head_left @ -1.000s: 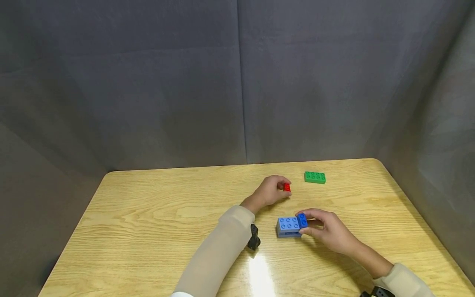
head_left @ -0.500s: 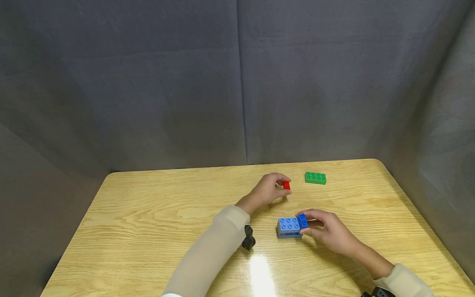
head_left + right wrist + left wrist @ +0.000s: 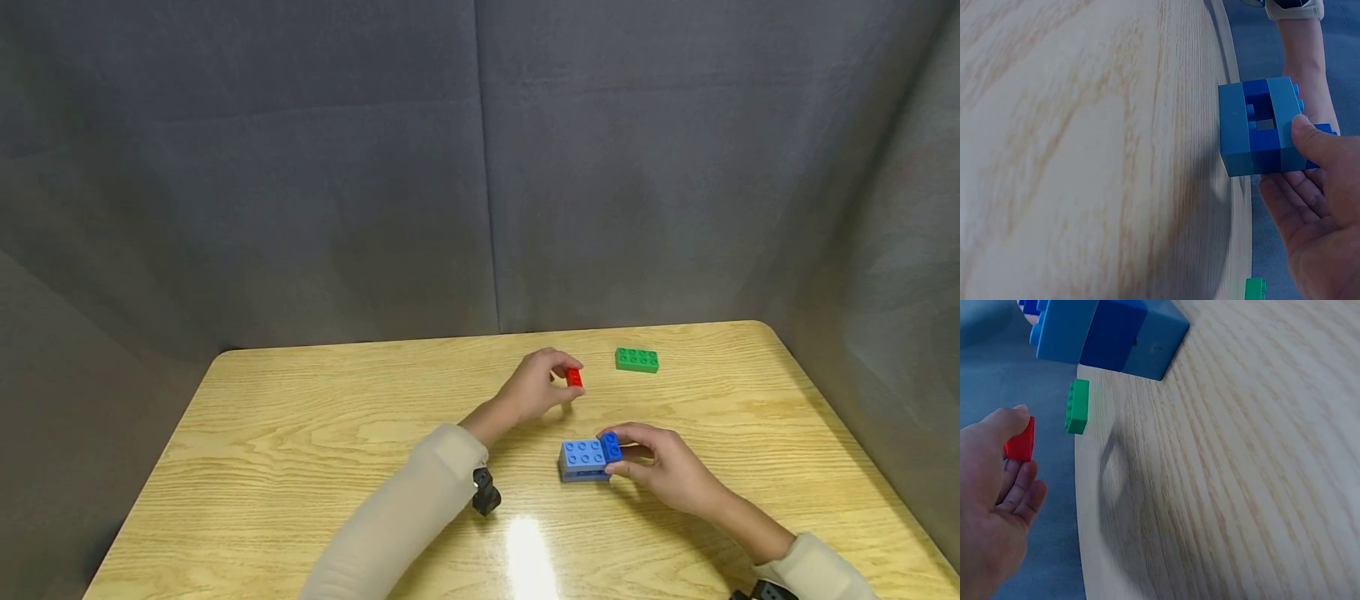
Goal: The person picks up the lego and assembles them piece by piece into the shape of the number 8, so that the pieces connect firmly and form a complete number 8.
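Observation:
My left hand point(image 3: 529, 388) pinches a small red brick point(image 3: 574, 377) between thumb and fingers, just above the table. In the left wrist view the red brick point(image 3: 1021, 444) sits at the fingertips. My right hand point(image 3: 672, 472) holds a small dark blue two-stud brick point(image 3: 611, 447) at the right end of a light blue brick stack point(image 3: 582, 454). From the right wrist view, the stack point(image 3: 1234, 134) has dark blue pieces between two lighter layers, with a gap in the middle. My right thumb rests at its upper layer, beside the small brick.
A green eight-stud brick point(image 3: 637, 360) lies near the back edge of the wooden table point(image 3: 300, 450), right of the red brick. Grey curtains point(image 3: 360, 183) stand behind and at both sides. Each wrist wears a black camera mount point(image 3: 486, 492).
My left hand has drawn slightly left with the red brick, lifting it off the table. My right hand, the blue stack and the green brick keep their places.

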`<action>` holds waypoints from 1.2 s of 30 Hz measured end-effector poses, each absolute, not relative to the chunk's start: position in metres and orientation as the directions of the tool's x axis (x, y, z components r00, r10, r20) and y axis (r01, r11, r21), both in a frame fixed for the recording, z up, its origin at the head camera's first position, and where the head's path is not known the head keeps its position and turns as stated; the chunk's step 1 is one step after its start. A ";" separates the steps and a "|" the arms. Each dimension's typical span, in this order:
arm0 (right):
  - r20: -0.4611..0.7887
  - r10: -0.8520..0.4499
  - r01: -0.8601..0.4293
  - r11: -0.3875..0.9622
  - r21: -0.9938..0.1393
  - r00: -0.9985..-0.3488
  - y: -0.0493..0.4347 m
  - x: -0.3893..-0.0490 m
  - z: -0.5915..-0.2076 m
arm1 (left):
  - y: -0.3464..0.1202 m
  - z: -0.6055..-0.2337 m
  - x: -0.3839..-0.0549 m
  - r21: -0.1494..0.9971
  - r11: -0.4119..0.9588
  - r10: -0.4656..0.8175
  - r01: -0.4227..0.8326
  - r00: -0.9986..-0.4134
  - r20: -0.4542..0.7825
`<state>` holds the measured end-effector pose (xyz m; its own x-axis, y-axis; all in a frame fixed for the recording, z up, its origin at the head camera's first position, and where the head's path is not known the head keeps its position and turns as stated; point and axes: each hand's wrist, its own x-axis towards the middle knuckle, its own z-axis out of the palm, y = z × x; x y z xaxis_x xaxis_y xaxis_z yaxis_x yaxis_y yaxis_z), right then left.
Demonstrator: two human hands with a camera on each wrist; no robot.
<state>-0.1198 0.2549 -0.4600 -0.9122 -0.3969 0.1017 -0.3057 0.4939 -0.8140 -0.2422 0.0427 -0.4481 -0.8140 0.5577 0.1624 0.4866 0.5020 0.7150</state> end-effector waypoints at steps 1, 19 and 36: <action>0.104 -0.396 -0.307 0.493 -0.814 -0.912 0.255 -0.120 -0.460 | 0.042 -0.448 -0.241 0.710 0.501 0.560 0.494 -0.811 0.169; 0.131 -0.408 -0.323 0.448 -0.834 -0.904 0.252 -0.122 -0.462 | 0.024 -0.431 -0.202 0.694 0.476 0.568 0.541 -0.791 0.227; 0.134 -0.419 -0.330 0.439 -0.835 -0.898 0.252 -0.123 -0.463 | 0.008 -0.428 -0.161 0.686 0.465 0.591 0.559 -0.773 0.230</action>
